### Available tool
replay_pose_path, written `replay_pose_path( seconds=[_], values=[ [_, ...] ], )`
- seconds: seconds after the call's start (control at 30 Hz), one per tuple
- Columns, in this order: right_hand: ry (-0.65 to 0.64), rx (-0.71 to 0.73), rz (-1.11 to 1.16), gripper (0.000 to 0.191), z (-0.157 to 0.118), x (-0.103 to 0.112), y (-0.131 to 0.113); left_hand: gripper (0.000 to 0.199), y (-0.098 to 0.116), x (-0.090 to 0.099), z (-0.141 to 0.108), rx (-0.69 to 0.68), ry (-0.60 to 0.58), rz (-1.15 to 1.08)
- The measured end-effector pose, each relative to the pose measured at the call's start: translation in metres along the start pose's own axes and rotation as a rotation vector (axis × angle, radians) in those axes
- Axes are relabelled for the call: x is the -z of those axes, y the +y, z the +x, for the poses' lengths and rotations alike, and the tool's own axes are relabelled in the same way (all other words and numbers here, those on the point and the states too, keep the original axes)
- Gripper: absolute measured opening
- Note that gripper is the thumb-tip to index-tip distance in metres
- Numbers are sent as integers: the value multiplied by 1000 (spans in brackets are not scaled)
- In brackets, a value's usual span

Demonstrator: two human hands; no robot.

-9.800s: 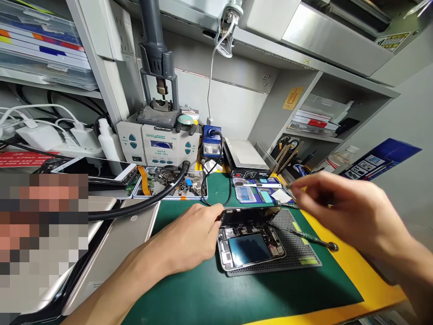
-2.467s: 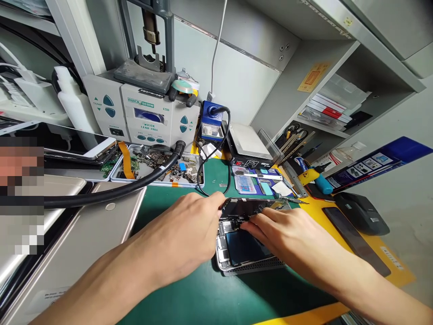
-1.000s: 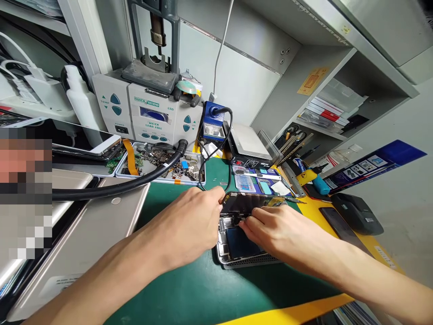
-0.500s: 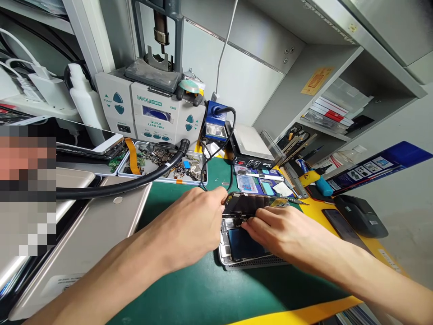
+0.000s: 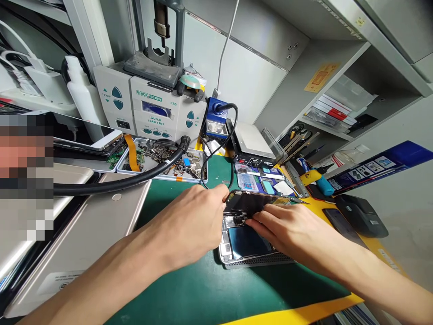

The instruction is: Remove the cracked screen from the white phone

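Observation:
An opened phone (image 5: 225,248) lies on a grey perforated stand (image 5: 260,262), its large dark battery (image 5: 248,241) exposed. Its screen (image 5: 245,201) is tilted up along the far side, inner face toward me. My left hand (image 5: 199,221) is closed on the screen's left edge, thumb and fingers pinched there. With curled fingers, my right hand (image 5: 287,228) reaches in from the right, fingertips at the small parts between screen and phone body. What those fingertips grip, if anything, is hidden.
A green mat (image 5: 182,289) covers the bench. Behind are a hot-air station (image 5: 155,108) with a thick black hose (image 5: 128,188), a parts tray (image 5: 162,178) and a flat scale (image 5: 255,144). Larger tablets (image 5: 98,230) lie left; a dark phone (image 5: 341,223) lies right.
My right fingertips have drawn back slightly to the right, showing more of the small parts and battery. My left hand still holds the screen's edge. The camera view has shifted a little.

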State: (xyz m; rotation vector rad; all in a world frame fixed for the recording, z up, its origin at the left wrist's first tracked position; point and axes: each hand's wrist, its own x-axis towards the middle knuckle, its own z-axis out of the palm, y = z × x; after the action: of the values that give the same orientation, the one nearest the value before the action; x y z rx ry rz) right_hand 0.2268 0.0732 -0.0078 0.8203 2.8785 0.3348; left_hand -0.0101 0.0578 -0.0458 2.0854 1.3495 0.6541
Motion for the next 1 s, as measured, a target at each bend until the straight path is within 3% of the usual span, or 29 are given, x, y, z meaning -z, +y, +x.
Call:
replay_pose_path(
  seconds=[0.13,0.3,0.77,1.0],
  values=[
    [-15,-30,51,34,3,2,-2,23,3,1,0,1,3,25],
    [-149,-202,292,17,0,7,-8,21,2,1,0,2,-2,13],
    [-253,-615,626,21,13,9,-16,21,2,2,-2,31,-13,-24],
    [-269,-597,624,17,17,8,-18,24,2,2,3,43,19,17]
  ],
)
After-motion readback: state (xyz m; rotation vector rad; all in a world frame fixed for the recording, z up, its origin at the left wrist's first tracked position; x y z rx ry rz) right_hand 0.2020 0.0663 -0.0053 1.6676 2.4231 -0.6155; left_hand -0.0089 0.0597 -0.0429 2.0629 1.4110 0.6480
